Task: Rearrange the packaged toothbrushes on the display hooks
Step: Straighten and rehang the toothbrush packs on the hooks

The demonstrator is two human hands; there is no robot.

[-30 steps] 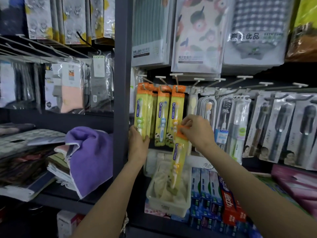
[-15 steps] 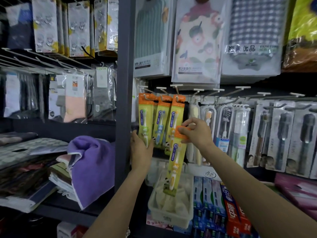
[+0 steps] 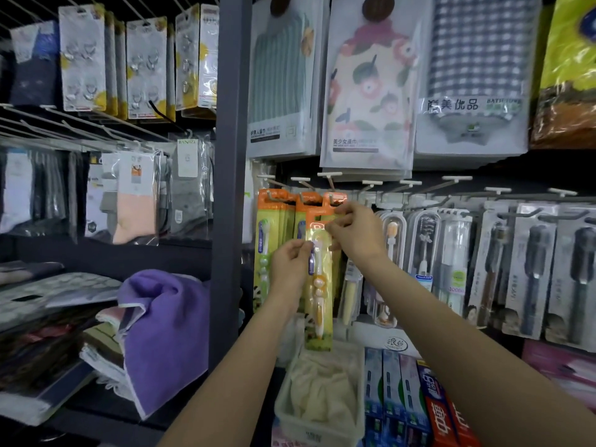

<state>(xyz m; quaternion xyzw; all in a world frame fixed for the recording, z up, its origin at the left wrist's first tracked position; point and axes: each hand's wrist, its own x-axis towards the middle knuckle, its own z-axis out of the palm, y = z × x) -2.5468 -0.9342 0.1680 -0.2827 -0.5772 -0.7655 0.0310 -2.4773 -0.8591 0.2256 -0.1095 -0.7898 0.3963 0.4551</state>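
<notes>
Toothbrush pack [image 3: 319,285] — yellow card, orange top — held upright just right of grey upright post [image 3: 230,188], its lower edge hanging free above white tub [image 3: 317,411]. Right hand [image 3: 356,235] pinching the orange top edge, fingers curled round it, just under the third white display hook [image 3: 329,179] right of the post. Left hand [image 3: 290,264] gripping the pack's left edge at mid-height, thumb and fingers closed on it. Behind the held pack, more hanging toothbrush packs [image 3: 269,250] of the same kind, on hooks nearest the post, overlapping edge to edge. Farther right of the post, clear-cased brushes [image 3: 422,250] hung close together, little gap between rows. Left of the post, folded purple towel [image 3: 164,330] drooping over a shelf edge. Open space only in front of the hooks — toward the camera.
</notes>
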